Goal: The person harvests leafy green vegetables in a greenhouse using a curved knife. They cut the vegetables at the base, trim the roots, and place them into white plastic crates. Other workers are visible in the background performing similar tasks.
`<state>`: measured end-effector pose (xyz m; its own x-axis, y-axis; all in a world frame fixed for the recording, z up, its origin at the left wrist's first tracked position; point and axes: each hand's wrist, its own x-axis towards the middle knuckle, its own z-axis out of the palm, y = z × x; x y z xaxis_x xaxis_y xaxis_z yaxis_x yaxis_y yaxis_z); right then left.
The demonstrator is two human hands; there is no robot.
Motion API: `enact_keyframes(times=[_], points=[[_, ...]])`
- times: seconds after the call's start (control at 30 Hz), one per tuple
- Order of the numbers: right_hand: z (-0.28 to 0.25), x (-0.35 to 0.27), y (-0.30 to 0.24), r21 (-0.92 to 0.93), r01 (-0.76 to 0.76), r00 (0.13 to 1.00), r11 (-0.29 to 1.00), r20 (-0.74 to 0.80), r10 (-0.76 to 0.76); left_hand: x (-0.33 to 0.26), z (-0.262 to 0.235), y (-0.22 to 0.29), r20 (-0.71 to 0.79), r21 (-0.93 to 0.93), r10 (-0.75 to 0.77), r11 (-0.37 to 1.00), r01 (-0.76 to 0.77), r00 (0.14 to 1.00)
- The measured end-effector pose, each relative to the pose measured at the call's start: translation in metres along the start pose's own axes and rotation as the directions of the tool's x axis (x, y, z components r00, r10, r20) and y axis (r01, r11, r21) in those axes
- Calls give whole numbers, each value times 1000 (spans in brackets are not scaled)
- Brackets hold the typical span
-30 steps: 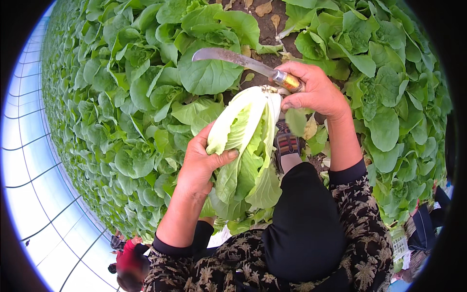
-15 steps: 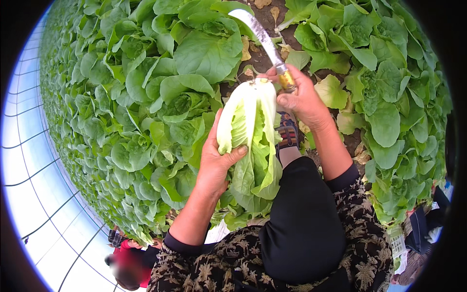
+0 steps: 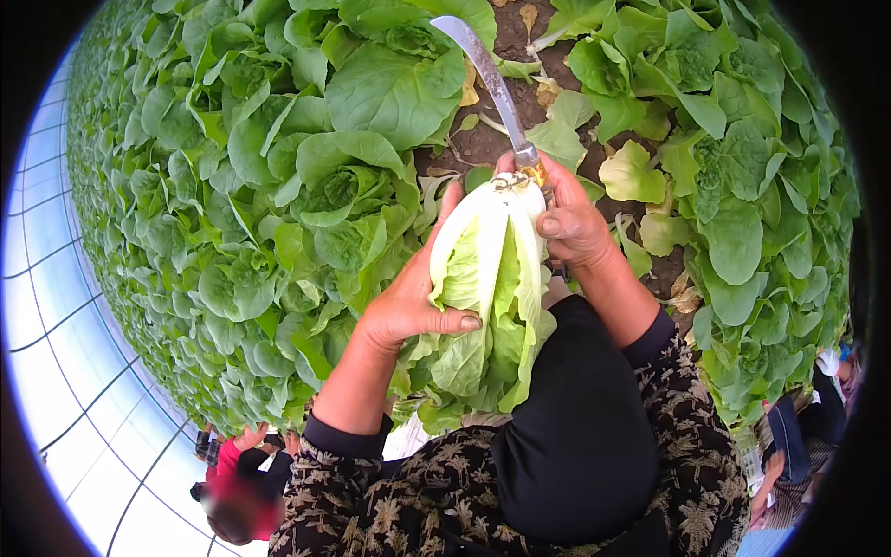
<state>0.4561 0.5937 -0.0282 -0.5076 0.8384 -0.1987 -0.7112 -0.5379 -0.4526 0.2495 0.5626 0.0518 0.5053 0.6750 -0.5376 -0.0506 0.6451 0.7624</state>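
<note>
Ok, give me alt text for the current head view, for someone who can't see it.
A left hand holds a pale Chinese cabbage, while the right hand, beside its base, holds a curved knife that points away. Leafy green plants grow on both sides of a strip of brown soil.

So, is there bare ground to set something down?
A narrow strip of bare soil shows between the leafy rows, beside the curved knife, though dry leaves litter it. The rows themselves are crowded, leaf against leaf.
</note>
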Motion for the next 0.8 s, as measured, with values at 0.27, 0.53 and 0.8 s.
enact_keyframes(times=[0.27,0.53,0.8], points=[[-3,-8,-24,-541,-54,975,839,-209,-73,9,-6,-17,-168,-103,-142,987,126,976],[-11,0,-26,-975,205,901,-92,224,-372,12,-28,-11,-350,446,89,891,82,932],[-15,1,-18,-933,118,907,-340,241,-347,13,-20,0,-309,449,91,892,61,947]])
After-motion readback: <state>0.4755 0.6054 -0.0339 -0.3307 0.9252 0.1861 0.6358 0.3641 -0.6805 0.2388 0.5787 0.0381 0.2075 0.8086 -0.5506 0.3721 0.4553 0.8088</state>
